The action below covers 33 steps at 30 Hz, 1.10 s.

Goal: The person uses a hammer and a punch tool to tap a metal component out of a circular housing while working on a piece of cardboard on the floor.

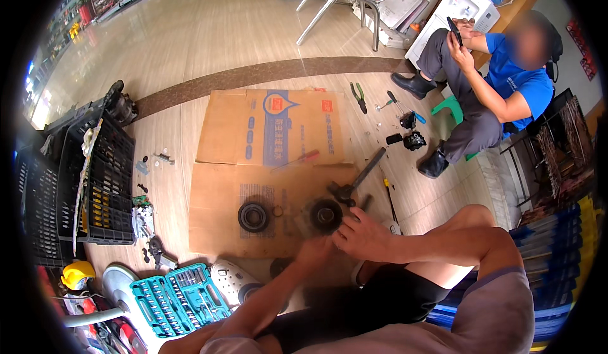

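Close to the near right part of a flattened cardboard sheet [221, 126], both of my hands meet beside a dark round metal part [316, 223] with a raised centre. My right hand [364, 235] has its fingers curled in at that part's near right edge; what they hold, if anything, is hidden. Low and close against it is my left hand [315, 251], smeared by motion. A second dark ring-shaped part [243, 217] lies to the left on the cardboard, with a thin small ring [277, 206] between the two. Beyond my hands rests a dark long-handled tool [370, 167] with a bulky head.
A red-handled screwdriver [309, 155] lies on the cardboard. Pliers [360, 98] and small black parts [414, 140] are on the floor, near a seated person [506, 100] holding a phone. Black crates [104, 183] stand left; a teal socket set [180, 300] lies near left.
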Tool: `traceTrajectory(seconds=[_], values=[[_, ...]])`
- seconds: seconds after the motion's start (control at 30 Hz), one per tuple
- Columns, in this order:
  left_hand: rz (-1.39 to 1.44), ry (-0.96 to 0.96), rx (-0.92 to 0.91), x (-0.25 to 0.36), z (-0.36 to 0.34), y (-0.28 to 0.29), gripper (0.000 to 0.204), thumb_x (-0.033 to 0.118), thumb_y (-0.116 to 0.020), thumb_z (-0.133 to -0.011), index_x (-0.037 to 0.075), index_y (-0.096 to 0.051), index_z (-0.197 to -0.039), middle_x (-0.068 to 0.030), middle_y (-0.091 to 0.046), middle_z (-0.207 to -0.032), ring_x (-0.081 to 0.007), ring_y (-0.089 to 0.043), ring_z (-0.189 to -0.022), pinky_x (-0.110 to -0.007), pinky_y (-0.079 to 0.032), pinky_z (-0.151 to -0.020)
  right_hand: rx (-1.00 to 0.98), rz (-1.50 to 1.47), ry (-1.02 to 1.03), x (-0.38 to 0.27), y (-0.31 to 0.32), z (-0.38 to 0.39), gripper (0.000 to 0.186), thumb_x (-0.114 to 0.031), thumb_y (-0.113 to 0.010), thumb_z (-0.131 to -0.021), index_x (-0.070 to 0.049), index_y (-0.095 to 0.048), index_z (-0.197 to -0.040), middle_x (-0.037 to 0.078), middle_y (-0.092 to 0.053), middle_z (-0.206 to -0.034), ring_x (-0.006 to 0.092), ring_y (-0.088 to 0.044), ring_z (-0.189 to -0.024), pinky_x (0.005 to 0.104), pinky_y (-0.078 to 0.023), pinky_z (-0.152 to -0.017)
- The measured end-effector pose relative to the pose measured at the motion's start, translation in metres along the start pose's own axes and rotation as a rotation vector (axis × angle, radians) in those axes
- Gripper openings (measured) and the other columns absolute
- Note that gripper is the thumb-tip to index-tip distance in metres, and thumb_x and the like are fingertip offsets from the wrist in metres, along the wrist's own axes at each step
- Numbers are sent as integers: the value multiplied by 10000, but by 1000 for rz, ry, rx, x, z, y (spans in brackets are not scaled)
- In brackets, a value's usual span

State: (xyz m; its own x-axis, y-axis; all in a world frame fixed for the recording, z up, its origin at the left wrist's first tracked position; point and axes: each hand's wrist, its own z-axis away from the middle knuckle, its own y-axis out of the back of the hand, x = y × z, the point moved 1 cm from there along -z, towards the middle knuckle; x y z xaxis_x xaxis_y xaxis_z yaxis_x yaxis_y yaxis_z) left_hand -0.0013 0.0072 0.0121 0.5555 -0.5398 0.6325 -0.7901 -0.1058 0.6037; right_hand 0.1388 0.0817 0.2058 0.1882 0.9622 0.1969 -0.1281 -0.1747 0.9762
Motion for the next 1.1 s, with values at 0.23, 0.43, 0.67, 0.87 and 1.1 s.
traceTrajectory(seconds=[0.23, 0.43, 0.67, 0.87, 1.1], values=[[-56, 49, -2, 0, -6, -3, 241, 156, -751, -790, 81, -561, -918, -95, -641, -738, -307, -676, -664, -412, -550, -597, -382, -296, -274, -4, -5, 0, 248, -316, -639, -926, -70, -631, -948, 77, -689, -807, 248, -734, -842, 395, -477, -948], [-81, 39, -24, 4, -5, 1, 250, 144, -754, -777, 72, -561, -919, -95, -621, -733, -311, -670, -664, -422, -542, -592, -505, -225, -264, -10, 0, -2, 205, -276, -637, -902, -73, -623, -925, 68, -691, -824, 244, -713, -885, 391, -476, -919], [-52, 24, -16, -5, 1, -5, 292, 125, -771, -739, 57, -558, -927, -90, -620, -764, -303, -671, -699, -415, -539, -596, 37, 39, 2, 4, 12, -5, 167, -180, -631, -837, -78, -644, -969, 80, -672, -935, 256, -628, -1077, 430, -413, -1009], [-89, 14, -3, 0, -4, -4, 293, 101, -728, -737, 59, -610, -1002, -84, -627, -781, -299, -669, -700, -407, -542, -606, -359, -277, -228, -1, 3, -2, 318, -343, -618, -947, -36, -672, -1014, 135, -709, -842, 326, -719, -855, 435, -549, -831], [-81, 26, 0, 11, -6, 7, 296, 89, -679, -747, 77, -629, -1038, -83, -627, -797, -297, -663, -718, -403, -541, -645, -507, -532, -400, -7, -10, 3, 513, -491, -586, -982, 14, -678, -991, 208, -718, -793, 397, -733, -733, 501, -590, -643]])
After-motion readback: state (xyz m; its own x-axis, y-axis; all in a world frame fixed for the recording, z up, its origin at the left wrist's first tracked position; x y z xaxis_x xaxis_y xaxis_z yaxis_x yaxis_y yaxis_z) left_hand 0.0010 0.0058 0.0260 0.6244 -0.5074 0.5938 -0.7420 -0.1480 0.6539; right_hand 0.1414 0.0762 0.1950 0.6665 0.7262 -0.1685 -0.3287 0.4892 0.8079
